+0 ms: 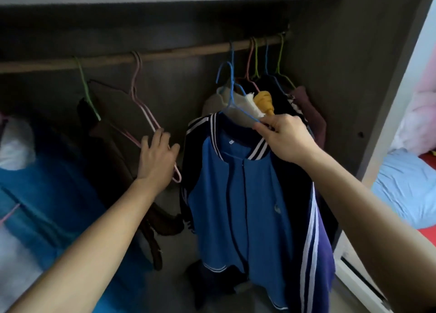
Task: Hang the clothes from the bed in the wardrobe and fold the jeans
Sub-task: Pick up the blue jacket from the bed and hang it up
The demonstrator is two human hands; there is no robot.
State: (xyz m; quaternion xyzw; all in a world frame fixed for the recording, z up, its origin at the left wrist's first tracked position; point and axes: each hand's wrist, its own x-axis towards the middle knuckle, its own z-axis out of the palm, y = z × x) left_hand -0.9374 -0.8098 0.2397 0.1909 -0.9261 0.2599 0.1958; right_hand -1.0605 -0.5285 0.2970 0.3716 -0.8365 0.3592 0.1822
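A blue jacket (238, 209) with white-striped collar and sleeves hangs on a blue wire hanger (230, 93). My right hand (286, 138) pinches the hanger's right shoulder, holding the jacket up inside the wardrobe. The hanger's hook is just below the wooden rail (165, 53), not on it. My left hand (157, 158) is spread with straight fingers against an empty pink hanger (144, 114) that hangs from the rail, tilted left.
Several clothed hangers crowd the rail's right end (271, 86). A green hanger (87, 93) holds a dark garment at left. Blue fabric and a white bag (14, 142) lie at lower left. The wardrobe's side panel (382, 100) stands at right, bedding (405, 190) beyond.
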